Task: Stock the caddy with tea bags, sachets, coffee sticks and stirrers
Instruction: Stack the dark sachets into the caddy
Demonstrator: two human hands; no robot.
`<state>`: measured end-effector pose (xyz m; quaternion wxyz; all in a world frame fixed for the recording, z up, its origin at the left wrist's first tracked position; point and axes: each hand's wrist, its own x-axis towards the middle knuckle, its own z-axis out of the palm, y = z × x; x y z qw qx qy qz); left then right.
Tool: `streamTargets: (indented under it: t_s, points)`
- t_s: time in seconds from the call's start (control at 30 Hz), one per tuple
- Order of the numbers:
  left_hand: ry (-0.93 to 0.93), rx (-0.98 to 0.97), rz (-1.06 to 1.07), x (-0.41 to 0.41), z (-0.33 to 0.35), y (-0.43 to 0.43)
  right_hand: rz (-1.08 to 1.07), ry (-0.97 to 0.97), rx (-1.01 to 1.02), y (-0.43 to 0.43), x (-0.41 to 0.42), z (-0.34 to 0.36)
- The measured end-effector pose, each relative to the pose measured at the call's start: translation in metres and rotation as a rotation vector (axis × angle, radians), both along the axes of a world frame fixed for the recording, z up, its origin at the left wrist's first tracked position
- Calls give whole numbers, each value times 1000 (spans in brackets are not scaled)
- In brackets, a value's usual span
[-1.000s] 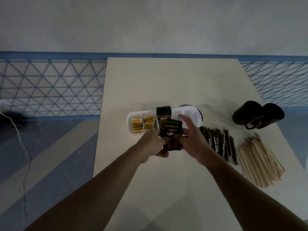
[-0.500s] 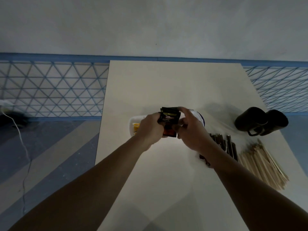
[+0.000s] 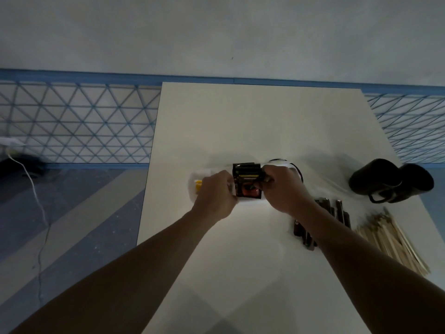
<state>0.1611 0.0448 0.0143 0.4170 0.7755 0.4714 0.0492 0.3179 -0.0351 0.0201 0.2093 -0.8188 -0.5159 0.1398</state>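
A white caddy (image 3: 193,180) lies across the middle of the cream table, mostly hidden by my hands. Yellow tea bags (image 3: 198,188) peek out of its left compartment. A stack of dark sachets (image 3: 247,179) with yellow and red print stands over the caddy's middle compartment. My left hand (image 3: 216,192) grips the stack from the left and my right hand (image 3: 281,186) pinches it from the right. Dark coffee sticks (image 3: 332,210) lie to the right, partly under my right forearm. Wooden stirrers (image 3: 390,239) are piled further right.
Two black mugs (image 3: 387,180) lie on their sides at the table's right edge (image 3: 409,179). A white cable (image 3: 36,196) trails on the floor to the left. Blue lattice fencing (image 3: 79,121) runs behind the table.
Both hands have carried the sachet stack away from me and down onto the caddy, where it now sits over the middle compartment. The view has tilted slightly.
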Motion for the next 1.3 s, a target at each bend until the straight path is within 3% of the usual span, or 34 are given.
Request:
streamTargets:
  t_s: [0.27, 0.4, 0.6, 0.83, 1.1, 1.3]
  points:
    - [-1, 108, -17, 5, -13, -6, 148, -174, -73, 8, -12, 18]
    - [-29, 136, 10, 6, -18, -8, 124, -133, -185, 13, -9, 8]
    - [-41, 117, 8, 6, -22, -6, 77, -128, -200, 16, -7, 6]
    - [-53, 78, 9, 6, -24, -4, 74, 6, -232, 18, -5, -2]
    - [-87, 32, 46, 7, -27, -4, 115, -9, -219, 14, -11, -8]
    - [-63, -8, 48, 8, -27, -1, 128, -55, -85, 10, -6, 2]
